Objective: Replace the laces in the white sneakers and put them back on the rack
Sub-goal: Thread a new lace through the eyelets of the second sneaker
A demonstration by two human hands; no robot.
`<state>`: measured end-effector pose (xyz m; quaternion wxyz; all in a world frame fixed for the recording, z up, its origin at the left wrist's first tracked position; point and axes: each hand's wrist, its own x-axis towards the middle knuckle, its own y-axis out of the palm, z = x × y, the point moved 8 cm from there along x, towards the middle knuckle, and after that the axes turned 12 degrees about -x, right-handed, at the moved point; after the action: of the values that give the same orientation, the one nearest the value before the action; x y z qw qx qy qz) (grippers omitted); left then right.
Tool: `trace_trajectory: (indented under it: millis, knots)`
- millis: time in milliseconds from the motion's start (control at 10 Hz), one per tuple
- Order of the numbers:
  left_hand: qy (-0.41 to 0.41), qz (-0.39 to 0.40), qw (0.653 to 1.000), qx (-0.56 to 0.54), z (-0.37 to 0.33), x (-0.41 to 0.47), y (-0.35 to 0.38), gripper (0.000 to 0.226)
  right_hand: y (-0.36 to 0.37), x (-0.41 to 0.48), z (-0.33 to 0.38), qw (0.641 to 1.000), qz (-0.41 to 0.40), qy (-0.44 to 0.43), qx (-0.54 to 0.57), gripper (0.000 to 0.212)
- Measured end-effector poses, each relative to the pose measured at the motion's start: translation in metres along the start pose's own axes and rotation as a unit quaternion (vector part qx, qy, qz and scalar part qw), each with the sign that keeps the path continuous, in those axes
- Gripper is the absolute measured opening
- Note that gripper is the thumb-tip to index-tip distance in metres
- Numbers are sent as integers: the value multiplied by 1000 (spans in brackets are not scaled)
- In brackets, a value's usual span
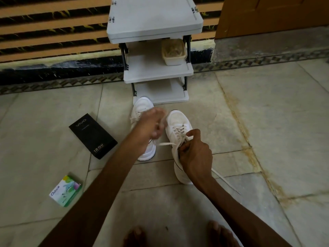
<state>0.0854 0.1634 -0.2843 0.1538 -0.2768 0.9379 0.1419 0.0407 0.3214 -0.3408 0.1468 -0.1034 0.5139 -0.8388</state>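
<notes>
Two hands: left hand, right hand. Two white low-top sneakers, one under each hand. One flat off-white lace pinched by the right hand. Beyond the hands, one white three-shelf plastic rack and one translucent plastic tub. Left of the left hand, two boxes: black cardboard box, green-and-white cardboard box.

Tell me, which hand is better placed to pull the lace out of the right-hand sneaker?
Probably the right hand: it pinches the lace at the top eyelets of the right-hand sneaker. The left hand is blurred over the other sneaker, and its grip cannot be told.
</notes>
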Motion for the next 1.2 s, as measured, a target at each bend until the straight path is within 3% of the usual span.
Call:
trace_trajectory:
  millis: [100,200,300,400,500,600,700,900,1000,1100,1200]
  knots:
    - [58,42,767,638,36,1,9,15,2,0,0,1000,3,-7,2,49]
    - [32,116,792,599,54,-3,14,15,2,-1,-1,1000,6,-2,11,52]
    - [65,113,947,293,10,-7,13,29,2,0,-2,1000,6,7,12,53]
    - [132,133,963,194,-28,-19,15,34,1,1,-6,999,11,24,25,53]
    - [111,169,950,239,-15,-24,25,31,2,2,-4,999,15,18,25,54]
    - [120,111,929,331,-7,-17,21,19,1,5,-8,997,41,10,60,50]
    - [144,64,922,353,-13,-16,17,11,-9,10,-31,990,33,33,130,42]
    - [91,53,909,403,25,-11,16,10,-6,12,-51,994,110,-6,19,44]
    - [103,48,869,481,45,-13,29,41,-13,14,-38,995,68,-45,-52,40]
    - [137,22,833,536,54,-12,35,43,-18,16,-23,990,68,-80,-99,27]
    - [145,6,831,536,58,-12,34,35,-24,16,-25,990,76,-71,-95,14]
